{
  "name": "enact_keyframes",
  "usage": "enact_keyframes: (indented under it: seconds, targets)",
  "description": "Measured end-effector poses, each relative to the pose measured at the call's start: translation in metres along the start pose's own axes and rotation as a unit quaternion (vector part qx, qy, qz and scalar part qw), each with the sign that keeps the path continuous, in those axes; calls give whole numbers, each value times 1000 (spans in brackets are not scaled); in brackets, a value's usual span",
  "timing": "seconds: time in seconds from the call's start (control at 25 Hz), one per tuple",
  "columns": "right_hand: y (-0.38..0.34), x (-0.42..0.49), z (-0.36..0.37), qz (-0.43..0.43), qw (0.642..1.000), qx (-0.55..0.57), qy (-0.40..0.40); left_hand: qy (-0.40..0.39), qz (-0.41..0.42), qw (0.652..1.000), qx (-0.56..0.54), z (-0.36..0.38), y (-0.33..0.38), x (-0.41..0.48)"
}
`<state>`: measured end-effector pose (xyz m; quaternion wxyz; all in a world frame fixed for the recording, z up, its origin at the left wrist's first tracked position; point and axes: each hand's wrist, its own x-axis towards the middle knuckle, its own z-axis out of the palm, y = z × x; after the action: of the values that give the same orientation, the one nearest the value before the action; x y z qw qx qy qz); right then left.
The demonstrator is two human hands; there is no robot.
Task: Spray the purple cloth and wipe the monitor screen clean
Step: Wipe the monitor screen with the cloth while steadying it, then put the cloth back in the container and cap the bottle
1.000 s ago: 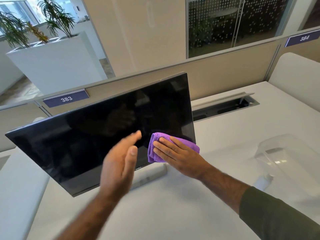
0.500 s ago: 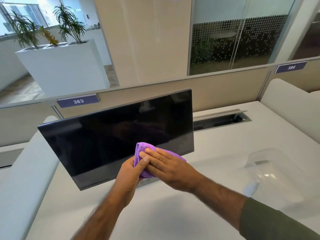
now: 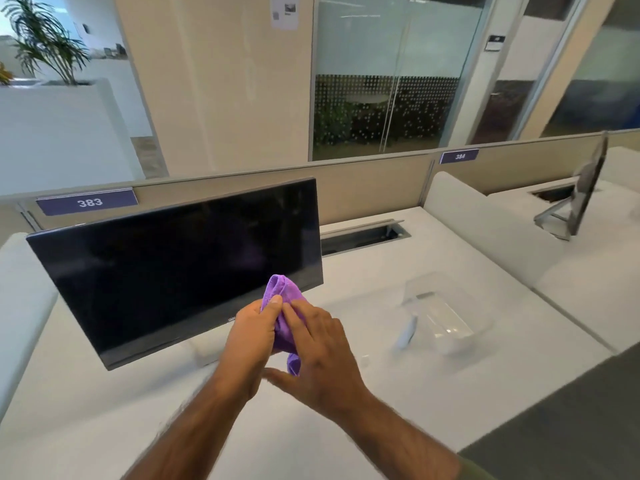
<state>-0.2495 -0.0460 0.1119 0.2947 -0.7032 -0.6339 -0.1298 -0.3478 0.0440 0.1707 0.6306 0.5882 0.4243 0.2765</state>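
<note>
Purple cloth (image 3: 281, 292): bunched between both hands, in front of the lower right corner of the monitor screen (image 3: 166, 271). Whether it touches the glass cannot be told.
Left hand (image 3: 251, 330): grips the cloth from the left, thumb pressed on its upper fold, fingers curled behind it.
Right hand (image 3: 325, 358): lies over the cloth from the right with fingers spread and fairly straight and the thumb stretched out below. 1 tail of cloth hangs between the 2 hands.
Monitor: dark and tilted, standing on the white desk (image 3: 104, 410) with its left end nearer the camera. Its bottom bezel runs just behind the left hand.
Edges: a beige partition (image 3: 363, 188) closes the back of the desk. An open cable slot (image 3: 360, 235) sits just right of the monitor's right edge. The desk's near right edge meets grey floor (image 3: 561, 431).
Room: bare desk shows between the hands and the spray bottle (image 3: 406, 334), which is beside a clear container (image 3: 440, 317), both well right of the cloth.
Hard to see: the bottle is blurred, the monitor's foot is mostly hidden by the left forearm, and the bezel mark is unreadable.
</note>
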Motion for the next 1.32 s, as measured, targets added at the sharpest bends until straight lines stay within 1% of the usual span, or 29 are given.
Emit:
enact_keyframes:
  seconds: [0.12,0.2,0.24,0.32,0.36,0.4,0.48,0.6,0.68,0.72,0.8,0.84,0.88,0.92,0.96,1.04,1.08,1.12,1.16,1.2,1.24,1.32]
  targets:
    - [0,-11,-24,81,995,45,-29,-12,-37,999,-17,32,11,-19]
    - [8,-14,-48,127,985,100,-65,-31,-57,997,-48,52,22,-33]
    - [13,-13,-63,156,973,144,-88,-44,-59,995,-64,61,26,-39]
    - [28,-7,-95,221,934,254,-118,-78,-55,993,-71,81,31,-46]
    - [38,-3,-109,257,913,294,-114,-96,-49,992,-67,93,32,-47]
    - [49,1,-119,289,900,310,-99,-112,-41,991,-67,104,33,-48]
    - [78,7,-134,338,894,285,-74,-134,-33,989,-61,135,35,-47]
    - [128,11,-148,365,899,235,-54,-166,-25,985,-34,186,39,-41]
    - [169,11,-162,370,896,246,-28,-149,-3,988,-33,225,42,-30]
    - [188,13,-170,371,892,256,-18,-121,9,992,-38,241,42,-23]
    - [226,19,-188,381,877,291,-7,-29,22,999,-13,268,34,-2]
    - [244,22,-198,389,865,317,-3,10,6,1000,6,281,27,10]
    - [259,25,-208,392,851,350,2,21,-20,1000,8,289,20,20]
    - [273,28,-216,391,833,391,6,7,-56,998,-22,296,12,28]
    - [287,30,-224,387,812,436,9,-18,-101,991,-81,306,5,35]
    - [313,33,-233,391,770,503,6,-51,-176,958,-219,324,1,46]
    - [326,32,-233,397,759,515,5,-51,-191,943,-266,332,0,51]
    - [340,31,-231,406,756,514,7,-45,-191,937,-289,339,-2,55]
    - [353,27,-228,417,755,506,10,-36,-179,939,-292,344,-4,61]
    - [366,23,-223,429,762,485,13,-27,-159,949,-271,349,-6,65]
    - [378,17,-217,443,772,455,16,-17,-138,964,-224,354,-8,70]
    - [402,1,-200,458,806,374,15,8,-102,990,-94,362,-15,77]
